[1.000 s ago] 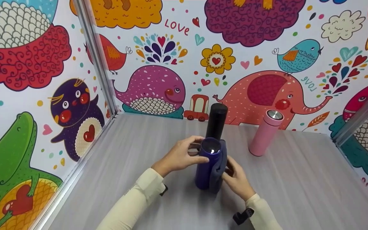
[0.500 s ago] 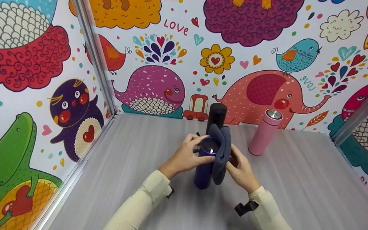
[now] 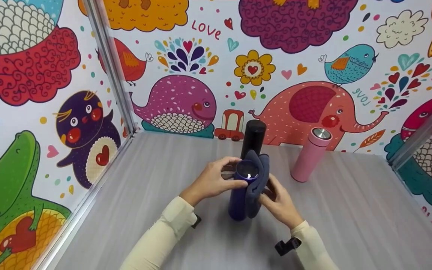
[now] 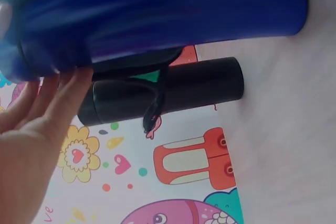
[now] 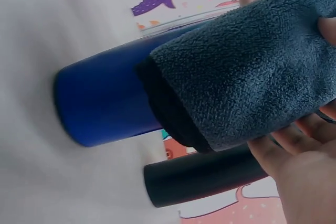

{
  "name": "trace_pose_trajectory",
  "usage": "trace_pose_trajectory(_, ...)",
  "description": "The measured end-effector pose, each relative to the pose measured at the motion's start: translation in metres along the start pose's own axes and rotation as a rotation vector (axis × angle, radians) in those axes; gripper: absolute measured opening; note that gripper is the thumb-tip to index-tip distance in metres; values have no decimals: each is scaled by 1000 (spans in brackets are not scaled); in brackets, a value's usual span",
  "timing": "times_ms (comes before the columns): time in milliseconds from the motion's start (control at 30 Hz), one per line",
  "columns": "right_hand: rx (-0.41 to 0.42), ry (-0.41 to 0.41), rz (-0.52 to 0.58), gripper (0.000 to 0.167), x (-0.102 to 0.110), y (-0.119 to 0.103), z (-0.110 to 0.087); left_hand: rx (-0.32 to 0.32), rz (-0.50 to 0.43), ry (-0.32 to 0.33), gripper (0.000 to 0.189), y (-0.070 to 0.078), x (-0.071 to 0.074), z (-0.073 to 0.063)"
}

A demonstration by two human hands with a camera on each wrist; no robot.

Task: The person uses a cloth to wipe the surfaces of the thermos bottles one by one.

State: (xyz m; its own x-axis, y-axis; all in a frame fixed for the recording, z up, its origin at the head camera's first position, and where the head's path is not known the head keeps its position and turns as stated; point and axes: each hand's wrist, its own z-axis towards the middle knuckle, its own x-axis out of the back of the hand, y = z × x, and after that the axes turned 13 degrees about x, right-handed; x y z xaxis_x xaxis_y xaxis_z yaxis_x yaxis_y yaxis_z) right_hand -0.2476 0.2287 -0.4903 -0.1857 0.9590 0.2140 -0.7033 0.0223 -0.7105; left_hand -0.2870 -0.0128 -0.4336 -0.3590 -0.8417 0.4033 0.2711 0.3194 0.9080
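A dark blue bottle (image 3: 237,205) with a shiny dark top stands upright on the table. My left hand (image 3: 213,179) grips it near the top, thumb in front and fingers round the back. In my right hand (image 3: 280,204) is a folded grey-blue cloth (image 3: 258,185), pressed along the bottle's right side. The right wrist view shows the towel-like weave of the cloth (image 5: 247,77) and the fingers behind it. In the left wrist view, the left fingers (image 4: 65,95) rest against the blue bottle (image 4: 173,11).
Just behind the blue bottle stands a black bottle (image 3: 254,137). A pink bottle (image 3: 311,157) with a silver lid top stands farther right. The grey table (image 3: 156,165) meets cartoon-printed walls (image 3: 283,71) at the back and sides.
The right hand has slid the cloth up along the bottle, then slightly back down. The left hand keeps its grip, and the blue bottle stays in about the same place.
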Motion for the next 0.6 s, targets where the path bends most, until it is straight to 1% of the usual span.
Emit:
trace_pose_trajectory(100,-15,4,-6,64,-3,8,-8,-10,23,-15,63,2,1,-1)
trace_pose_trajectory(167,-32,8,-15,64,-5,13,-14,-19,62,0,66,4,-2,-2)
trace_pose_trajectory(233,-53,15,-29,63,-7,18,-20,-14,111,43,71,6,-7,-4)
trace_pose_trajectory(300,-74,20,-36,63,-11,15,-24,-6,163,102,78,8,-13,-5)
trace_pose_trajectory(333,-75,22,-37,62,-12,18,-26,-2,185,132,80,8,-16,-5)
trace_pose_trajectory(400,-74,24,-32,63,-15,24,-31,10,207,181,81,9,-19,-6)
trace_pose_trajectory(467,-71,23,-19,62,-17,30,-34,10,216,209,80,9,-20,-5)
trace_pose_trajectory(533,-63,25,-5,62,-17,42,-39,8,213,220,78,8,-19,-4)
trace_pose_trajectory(600,-65,29,1,62,-17,44,-41,7,204,224,79,6,-17,-4)
